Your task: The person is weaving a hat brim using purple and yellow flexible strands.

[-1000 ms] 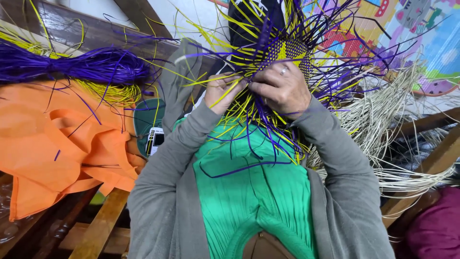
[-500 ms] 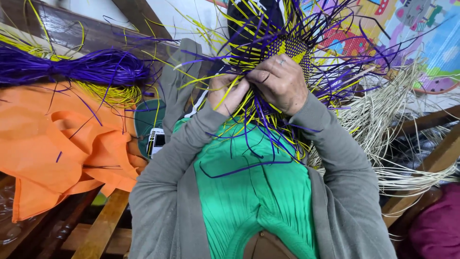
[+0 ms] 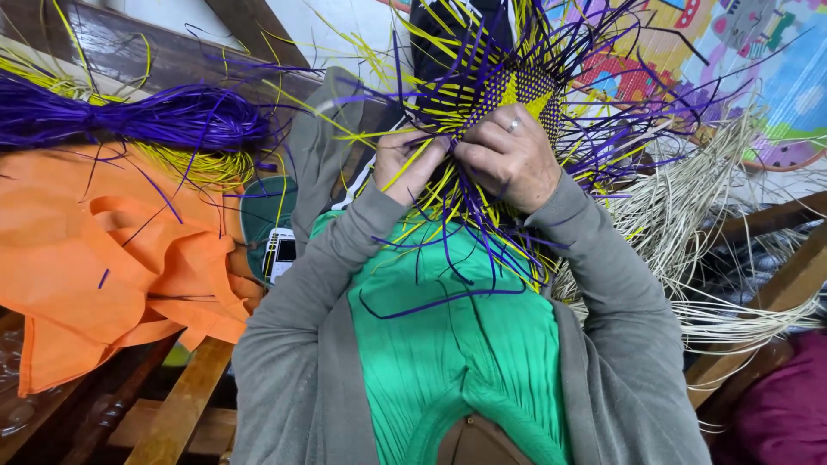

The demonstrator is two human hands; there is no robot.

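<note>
Weaving is only started: we grasp a small woven patch (image 3: 524, 90) at upper centre with left hand (image 3: 409, 164) and right hand (image 3: 510, 155), many loose strands (image 3: 448, 250) remaining.

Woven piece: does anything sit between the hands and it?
Nothing visible does. Both the left hand and the right hand are already on the woven piece, fingers pinching at its lower edge. Only its own loose purple and yellow strands hang around and over them.

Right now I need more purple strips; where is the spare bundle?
In the head view, the purple bundle lies at upper left, on the orange cloth, left of both hands.
</note>
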